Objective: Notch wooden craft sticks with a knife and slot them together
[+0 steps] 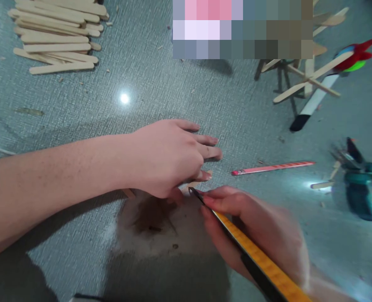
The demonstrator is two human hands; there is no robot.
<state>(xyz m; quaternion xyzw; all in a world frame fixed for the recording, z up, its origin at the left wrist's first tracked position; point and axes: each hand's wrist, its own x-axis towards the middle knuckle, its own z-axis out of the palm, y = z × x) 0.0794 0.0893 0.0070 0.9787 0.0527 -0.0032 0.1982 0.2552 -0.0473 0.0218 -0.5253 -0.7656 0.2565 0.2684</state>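
Note:
My left hand (173, 155) lies palm down on the table, fingers stretched to the right. Its index finger and thumb hold a light wooden stick (196, 183) against the surface; the palm hides most of the stick. My right hand (255, 226) is closed around a yellow and black craft knife (236, 235), pinching it close to the blade. The dark blade tip touches or nearly touches the stick, just right of the left thumb.
A pile of wooden sticks (56, 37) sits at upper left. A pink pencil (274, 167) lies beyond my right hand. Crossed sticks (308, 79) and a white marker (321, 96) are at upper right. Green-handled pliers (358, 180) lie at the right edge.

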